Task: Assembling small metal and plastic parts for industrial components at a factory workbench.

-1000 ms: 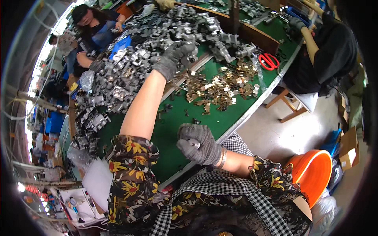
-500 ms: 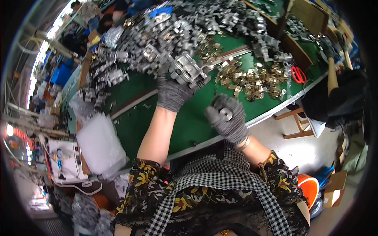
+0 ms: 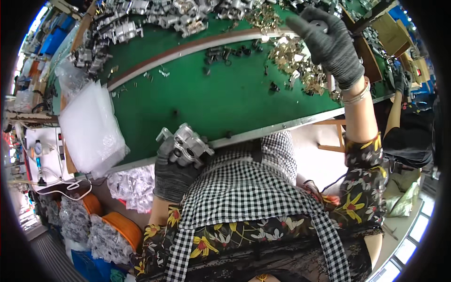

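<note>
My left hand [image 3: 176, 176], in a dark grey knit glove, grips a silver cast-metal housing [image 3: 188, 144] with round openings. It holds the housing low, by the near edge of the green table [image 3: 164, 105] and against my apron. Up over the far right of the table is my right hand [image 3: 331, 47], gloved alike. It is closed around a small round metal piece [image 3: 319, 25], partly hidden by the fingers, with one digit pointing left. Below and beside that hand lies a pile of small brass-coloured metal clips [image 3: 289, 56].
Many silver castings [image 3: 178, 16] are heaped along the far side. Small black parts [image 3: 230, 52] lie near a long raised strip [image 3: 188, 47]. White foam sheets [image 3: 89, 127] rest at the left corner. At right, a co-worker's gloved hand [image 3: 399, 80] is by a wooden divider [image 3: 369, 58].
My left hand has drawn the housing back from the heap to the near table edge. My right hand has moved forward and right, over the clips. The view has tilted downward.
</note>
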